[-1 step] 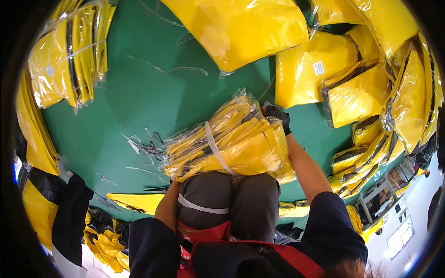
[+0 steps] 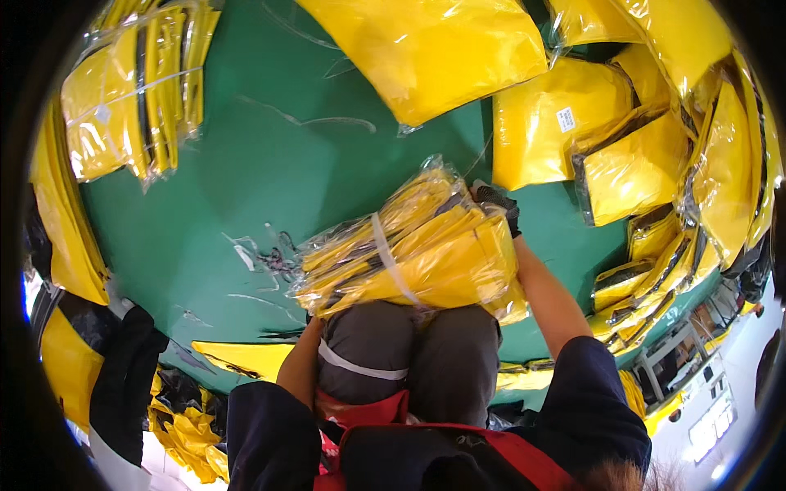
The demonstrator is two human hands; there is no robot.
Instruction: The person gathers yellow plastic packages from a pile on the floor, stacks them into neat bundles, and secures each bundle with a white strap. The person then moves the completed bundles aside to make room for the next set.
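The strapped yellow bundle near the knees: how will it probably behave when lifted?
The bundle may feel slippery, since its clear plastic looks glossy. Its ends could fan out, because the white strap crosses only its middle. It is stacked many layers thick, so probably fairly heavy.

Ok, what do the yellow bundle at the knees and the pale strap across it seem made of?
Bundle: maybe fabric or vinyl, in glossy plastic film that crinkles and glints. Strap: probably smooth plastic, being flat and pale; possibly fabric.

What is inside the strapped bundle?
Inside the bundle, stacked yellow and dark layers show through clear plastic, under a white strap. The faces between the layers are covered.
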